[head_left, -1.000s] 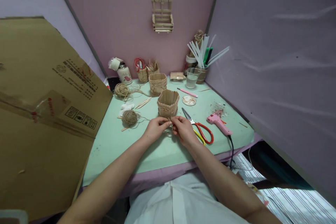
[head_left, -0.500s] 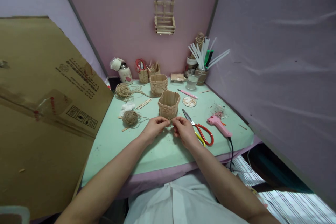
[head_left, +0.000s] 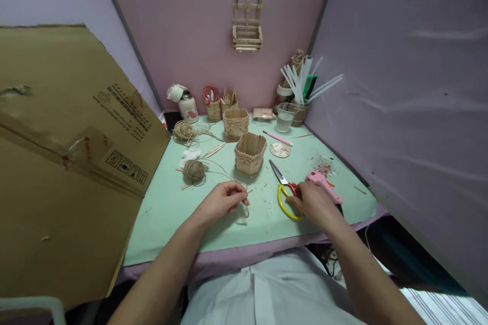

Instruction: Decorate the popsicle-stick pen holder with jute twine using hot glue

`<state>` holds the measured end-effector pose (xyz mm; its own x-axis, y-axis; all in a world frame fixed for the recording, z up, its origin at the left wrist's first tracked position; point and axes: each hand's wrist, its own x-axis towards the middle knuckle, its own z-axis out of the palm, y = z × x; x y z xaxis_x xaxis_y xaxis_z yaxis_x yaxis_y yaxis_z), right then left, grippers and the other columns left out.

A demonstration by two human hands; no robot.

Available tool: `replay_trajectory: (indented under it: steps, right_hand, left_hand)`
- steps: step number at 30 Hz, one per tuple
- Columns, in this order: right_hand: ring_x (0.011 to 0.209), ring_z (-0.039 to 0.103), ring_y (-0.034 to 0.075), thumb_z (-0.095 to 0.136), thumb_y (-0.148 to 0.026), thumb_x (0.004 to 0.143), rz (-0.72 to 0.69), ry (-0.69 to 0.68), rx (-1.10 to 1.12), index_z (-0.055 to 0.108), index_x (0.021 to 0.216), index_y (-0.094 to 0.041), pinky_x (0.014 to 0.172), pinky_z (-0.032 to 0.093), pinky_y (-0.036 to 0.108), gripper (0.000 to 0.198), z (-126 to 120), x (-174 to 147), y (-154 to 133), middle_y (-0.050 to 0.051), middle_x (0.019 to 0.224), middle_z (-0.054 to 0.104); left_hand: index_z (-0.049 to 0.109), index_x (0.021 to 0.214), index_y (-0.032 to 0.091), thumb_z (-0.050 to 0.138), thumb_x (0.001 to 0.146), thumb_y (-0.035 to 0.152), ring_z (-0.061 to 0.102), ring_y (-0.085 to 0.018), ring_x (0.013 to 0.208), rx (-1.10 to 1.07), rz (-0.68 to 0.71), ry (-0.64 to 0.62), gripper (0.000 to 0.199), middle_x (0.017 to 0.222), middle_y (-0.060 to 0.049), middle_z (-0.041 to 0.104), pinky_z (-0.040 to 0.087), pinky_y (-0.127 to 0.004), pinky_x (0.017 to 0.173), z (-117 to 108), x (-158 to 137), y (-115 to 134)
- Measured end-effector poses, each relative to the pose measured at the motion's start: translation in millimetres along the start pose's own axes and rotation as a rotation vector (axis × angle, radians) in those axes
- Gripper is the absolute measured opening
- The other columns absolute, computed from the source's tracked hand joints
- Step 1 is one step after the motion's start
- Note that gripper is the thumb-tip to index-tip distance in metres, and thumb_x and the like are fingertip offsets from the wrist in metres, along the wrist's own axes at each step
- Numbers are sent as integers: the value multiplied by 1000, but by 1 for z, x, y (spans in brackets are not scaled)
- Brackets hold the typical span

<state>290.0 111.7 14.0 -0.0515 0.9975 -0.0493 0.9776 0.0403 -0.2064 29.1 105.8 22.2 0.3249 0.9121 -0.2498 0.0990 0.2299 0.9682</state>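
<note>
Twine (head_left: 247, 211) btwn L fingers (head_left: 239, 196) in tight pinch, scissors (head_left: 283, 181) partly under R fingers (head_left: 300, 194), grip unclear

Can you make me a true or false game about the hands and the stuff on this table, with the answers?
1. The right hand is at the scissors. True.
2. The left hand holds a spoon. False: it pinches a thin strand.
3. The glue gun is pink. True.
4. Both scissors handles are blue. False: one is yellow and one is red.
5. The clear cup holds liquid. True.
6. The twine ball hangs on the wall. False: it sits on the table.
</note>
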Motion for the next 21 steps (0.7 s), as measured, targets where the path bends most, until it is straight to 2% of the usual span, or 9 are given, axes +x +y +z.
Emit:
replay_trajectory:
  steps: [5,10,13,15,18,21]
  right_hand:
    - [64,55,19,52,-29,83,71,-129,-27,55,72,-18,54,29,29,16,-2,4,-7,9,70,63]
    - [59,49,17,52,-28,79,103,-59,-10,49,72,-20,53,29,28,11,-6,-1,12,6,69,59]
    - [59,46,15,53,-34,80,100,-25,204,47,76,-21,55,32,27,14,-6,-12,28,1,67,54]
    - [59,44,14,59,-43,78,52,-72,441,49,78,-21,56,34,27,24,-7,-22,31,-1,67,51]
    - [60,42,13,66,-57,73,-21,-283,831,53,84,-21,55,35,26,39,-11,-39,24,-1,72,50]
    - [61,41,11,65,-68,72,-70,-500,1061,57,90,-21,56,37,25,52,-17,-55,11,0,76,52]
  left_hand:
    - [62,76,13,69,70,38,34,-4,44,-44,2,78,27,65,-2,63,22,-21,44,0,-8,-9]
    - [64,75,13,69,68,37,34,-4,46,-90,16,139,25,63,-1,62,22,-21,46,-2,-8,-13]
    - [64,75,13,70,68,35,34,-5,46,-102,30,137,23,62,-1,61,22,-21,46,-4,-10,-15]
    - [64,76,14,69,70,34,34,-5,47,-105,38,119,22,62,0,61,23,-21,46,-5,-13,-17]
    - [64,78,14,69,73,34,34,-5,47,-121,48,78,21,63,0,61,22,-21,46,-6,-17,-19]
    - [64,79,14,69,73,34,34,-5,48,-149,52,75,21,64,0,61,22,-21,46,-8,-22,-21]
